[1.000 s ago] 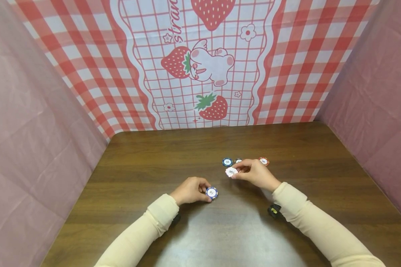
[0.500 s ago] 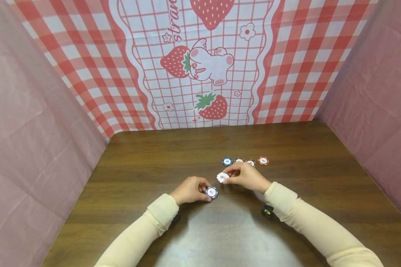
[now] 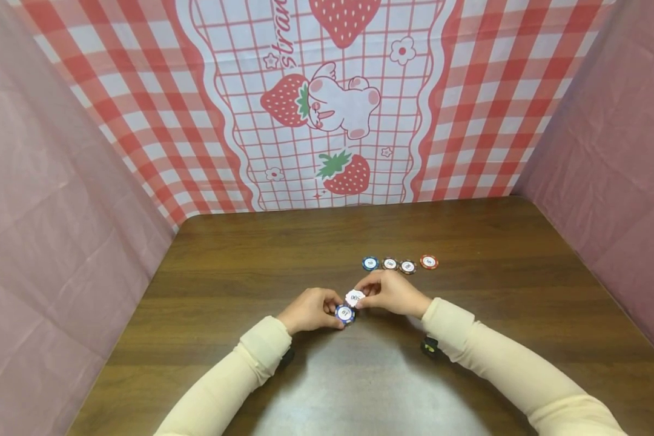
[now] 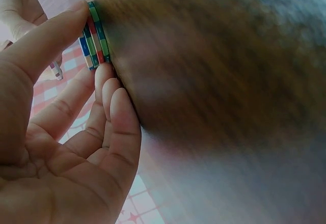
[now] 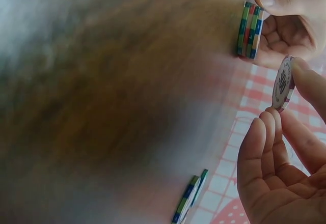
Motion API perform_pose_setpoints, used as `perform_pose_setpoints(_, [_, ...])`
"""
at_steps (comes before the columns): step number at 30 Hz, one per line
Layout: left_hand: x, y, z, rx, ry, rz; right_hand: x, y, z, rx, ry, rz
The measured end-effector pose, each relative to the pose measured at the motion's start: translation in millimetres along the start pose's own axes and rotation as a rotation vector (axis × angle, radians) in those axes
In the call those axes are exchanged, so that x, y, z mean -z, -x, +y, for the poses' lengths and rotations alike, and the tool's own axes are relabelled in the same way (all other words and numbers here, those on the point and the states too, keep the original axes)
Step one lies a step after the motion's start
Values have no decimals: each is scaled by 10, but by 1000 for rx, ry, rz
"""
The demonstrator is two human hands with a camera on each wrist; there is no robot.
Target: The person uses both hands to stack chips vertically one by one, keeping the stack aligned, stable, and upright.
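Observation:
A short stack of poker chips (image 3: pixel 345 315) stands on the table, topped by a blue-rimmed chip marked 10. My left hand (image 3: pixel 310 311) pinches the stack's sides between thumb and fingers. Green, red and blue edges of the stack (image 4: pixel 95 38) show in the left wrist view. Just above and beyond the stack, my right hand (image 3: pixel 390 293) holds a white poker chip (image 3: pixel 354 298) marked 500 by its edge. The right wrist view shows this white chip (image 5: pixel 282 84) tilted between thumb and fingertips, apart from the stack.
Behind my right hand several chips lie flat in a row: a blue chip (image 3: pixel 370 263), two dark-rimmed chips, the nearer one a brownish chip (image 3: pixel 407 266), and a red chip (image 3: pixel 429 261). The wooden table (image 3: pixel 240 260) ends at a checked cloth (image 3: pixel 479 109).
My right hand has carried the white chip left and toward me, from near the row to the stack. The row's chips are now uncovered. My left hand has stayed still on the stack.

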State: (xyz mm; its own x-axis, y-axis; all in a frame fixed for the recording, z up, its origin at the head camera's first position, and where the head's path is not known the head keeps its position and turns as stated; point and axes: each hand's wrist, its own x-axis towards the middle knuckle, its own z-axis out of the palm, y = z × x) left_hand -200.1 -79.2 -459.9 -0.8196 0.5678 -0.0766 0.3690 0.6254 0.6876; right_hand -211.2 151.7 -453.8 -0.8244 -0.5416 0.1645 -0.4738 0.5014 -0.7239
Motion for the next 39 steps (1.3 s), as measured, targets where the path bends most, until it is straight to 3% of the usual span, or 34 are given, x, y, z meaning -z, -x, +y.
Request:
perform_pose_setpoints(24, [7,1,11,8,7,-8,-101,-33,-89,-7,71,-116])
perform_pose_setpoints(39, [10,6,3,0,16,-8,-136,-54,-135,16,113,-127])
